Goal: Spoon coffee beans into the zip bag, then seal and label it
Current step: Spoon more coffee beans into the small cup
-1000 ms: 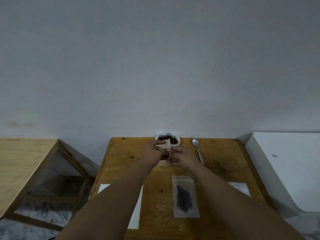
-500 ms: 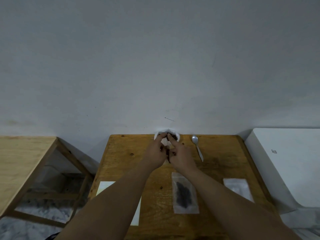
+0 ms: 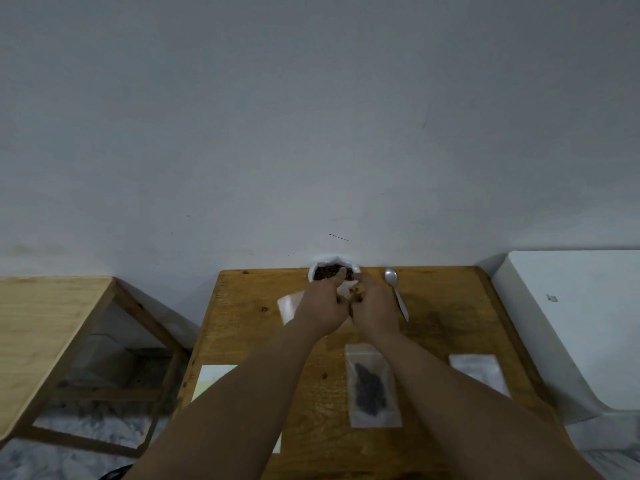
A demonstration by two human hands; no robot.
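A white container of coffee beans point(image 3: 329, 270) stands at the table's back edge. My left hand point(image 3: 323, 308) and my right hand point(image 3: 375, 306) meet just in front of it, pinching a small pale zip bag point(image 3: 345, 289) between them. The hands hide most of that bag. One left finger reaches over the beans. The metal spoon point(image 3: 396, 294) lies untouched to the right of my right hand. A sealed zip bag with dark beans point(image 3: 372, 386) lies flat on the table nearer to me.
An empty clear bag point(image 3: 479, 372) lies at the table's right. Another pale bag point(image 3: 287, 306) shows left of my left wrist. A white sheet point(image 3: 214, 377) lies near left. A second wooden table point(image 3: 41, 323) stands left and a white appliance point(image 3: 571, 323) right.
Both hands moved back from the table's middle to the bean container while still holding the small pale bag. The left finger now lies over the beans.
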